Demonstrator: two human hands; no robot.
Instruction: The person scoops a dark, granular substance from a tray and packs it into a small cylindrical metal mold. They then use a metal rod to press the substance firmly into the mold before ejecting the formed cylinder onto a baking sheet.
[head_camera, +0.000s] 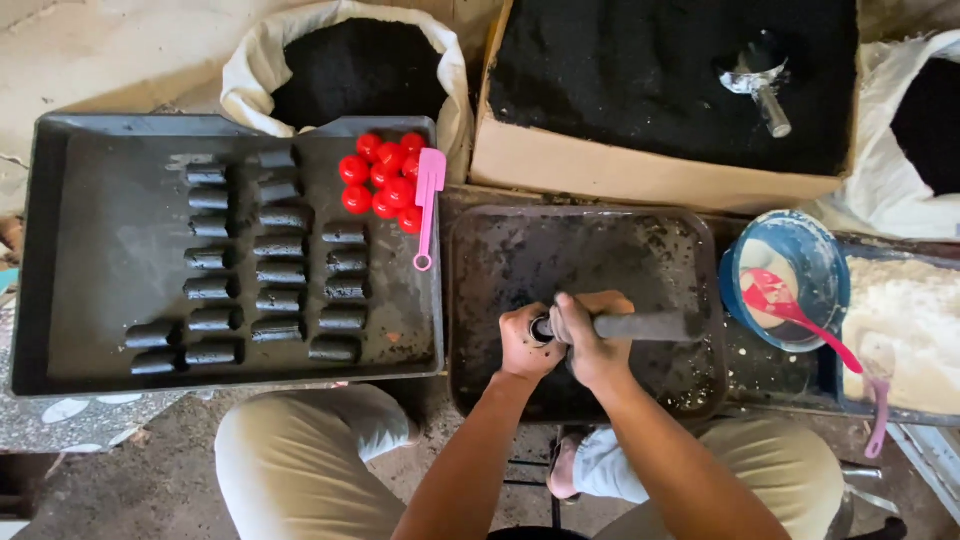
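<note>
Both hands meet over a dirty black metal tray (500, 250) in front of me. My right hand (588, 335) grips a dark grey cylindrical tube (645, 325) that lies sideways, its free end pointing right. My left hand (522, 343) is closed around the tube's left end, where a small round opening shows. To the left, a large black plastic tray (90, 250) holds several short black cylinders (275, 272) laid in rows. Several red balls (385, 180) and a pink spatula (428, 205) rest at that tray's far right corner.
A cardboard box (640, 165) of black powder with a metal scoop (760, 85) stands at the back. White sacks (250, 80) of black powder sit at back left and right. A blue bowl (825, 255) with a red spoon (790, 305) and a tray of pale powder (910, 320) are at right.
</note>
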